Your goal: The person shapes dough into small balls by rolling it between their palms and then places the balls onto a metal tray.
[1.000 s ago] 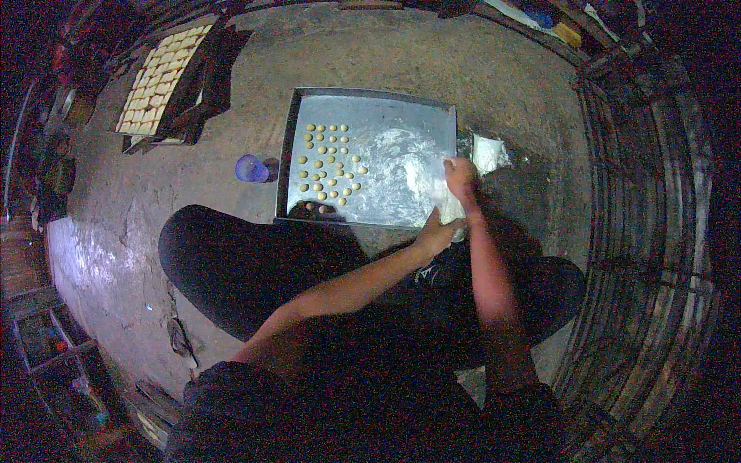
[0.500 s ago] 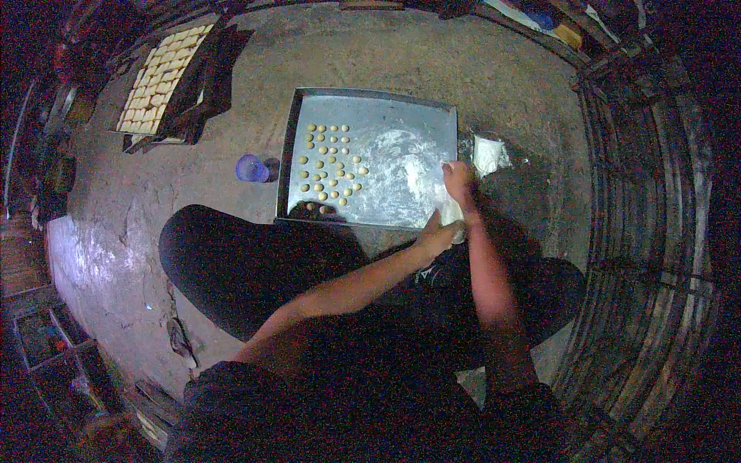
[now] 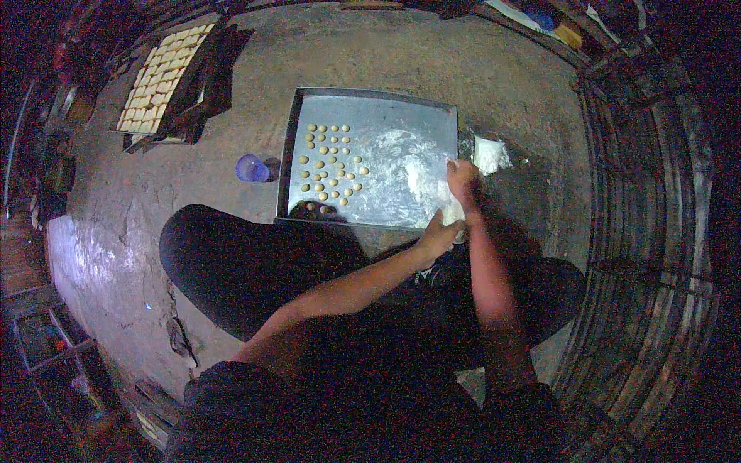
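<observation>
At the near right corner of a shallow metal tray, both my hands are closed on a soft white bundle whose kind I cannot make out. My left hand wraps round its lower end, by the tray's front edge. Farther up, over the tray's right edge, my right hand is curled in a fist, with a bit of white showing at the fingers. Several small round dough balls lie in loose rows on the tray's left half. White flour is smeared across its right half.
A white packet rests on the floor right of the tray. To the tray's left stands a purple cup. A raised tray of pale rectangular pieces is at the far left. Slatted wood runs along the right side.
My right hand has shifted very slightly to the right, still closed. My left hand keeps its hold on the white bundle. The dough balls and tray stay in place.
</observation>
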Demonstrator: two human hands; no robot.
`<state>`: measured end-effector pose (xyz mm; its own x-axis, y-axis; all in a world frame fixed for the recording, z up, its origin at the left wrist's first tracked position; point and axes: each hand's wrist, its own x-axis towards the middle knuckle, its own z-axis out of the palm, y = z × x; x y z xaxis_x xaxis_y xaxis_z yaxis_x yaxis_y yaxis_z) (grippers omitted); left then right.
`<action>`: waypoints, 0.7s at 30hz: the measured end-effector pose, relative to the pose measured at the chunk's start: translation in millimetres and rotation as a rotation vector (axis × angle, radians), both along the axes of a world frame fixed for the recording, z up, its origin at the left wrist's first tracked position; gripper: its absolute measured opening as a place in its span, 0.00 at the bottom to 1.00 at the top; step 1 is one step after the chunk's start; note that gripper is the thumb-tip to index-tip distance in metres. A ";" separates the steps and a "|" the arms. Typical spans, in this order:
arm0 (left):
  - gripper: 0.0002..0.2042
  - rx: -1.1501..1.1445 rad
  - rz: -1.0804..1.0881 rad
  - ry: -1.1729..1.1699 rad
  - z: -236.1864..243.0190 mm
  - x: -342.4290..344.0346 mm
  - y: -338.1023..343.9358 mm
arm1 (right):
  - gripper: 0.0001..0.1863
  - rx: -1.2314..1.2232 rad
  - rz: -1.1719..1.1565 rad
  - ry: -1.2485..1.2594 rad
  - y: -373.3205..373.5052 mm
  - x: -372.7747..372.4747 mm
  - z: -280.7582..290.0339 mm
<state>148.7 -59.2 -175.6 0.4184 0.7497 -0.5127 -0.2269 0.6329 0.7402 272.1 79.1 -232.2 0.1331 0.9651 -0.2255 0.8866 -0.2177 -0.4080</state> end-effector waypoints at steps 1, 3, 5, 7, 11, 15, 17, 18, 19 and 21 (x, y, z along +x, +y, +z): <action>0.30 0.005 0.017 0.012 -1.2 -2.1 0.0 | 0.21 -0.018 0.029 0.018 0.9 -3.3 0.5; 0.28 0.021 0.036 0.026 1.3 -0.9 0.5 | 0.22 0.072 0.002 0.050 2.3 1.3 -11.7; 0.26 -0.063 -0.003 0.018 32.3 6.6 0.5 | 0.23 0.292 -0.135 0.056 -1.9 36.8 -53.3; 0.24 -0.107 -0.016 0.028 33.9 -5.3 2.3 | 0.24 0.185 -0.117 0.067 1.4 22.4 -46.4; 0.25 -0.149 -0.103 0.023 14.2 -2.6 5.9 | 0.26 -0.033 -0.062 0.031 11.8 26.5 -38.4; 0.20 -0.261 -0.070 0.050 16.7 -9.3 7.7 | 0.26 0.056 -0.120 0.091 -1.7 4.1 0.7; 0.22 -0.223 -0.110 -0.054 25.5 0.1 6.5 | 0.25 -0.057 -0.161 0.130 4.8 35.3 -15.5; 0.23 -0.214 -0.094 -0.084 22.2 -5.7 5.8 | 0.25 -0.035 -0.128 0.127 4.2 23.0 -8.6; 0.22 -0.217 -0.054 -0.087 15.9 -14.3 5.0 | 0.25 -0.017 -0.083 0.133 2.7 0.0 7.3; 0.21 -0.211 -0.024 -0.124 12.5 -12.6 4.0 | 0.24 0.020 -0.033 0.115 2.2 -7.1 13.4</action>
<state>136.1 -55.2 -163.0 0.5043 0.6207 -0.6004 -0.2910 0.7767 0.5586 265.0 81.3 -218.9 0.1393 0.9650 -0.2221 0.8261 -0.2369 -0.5113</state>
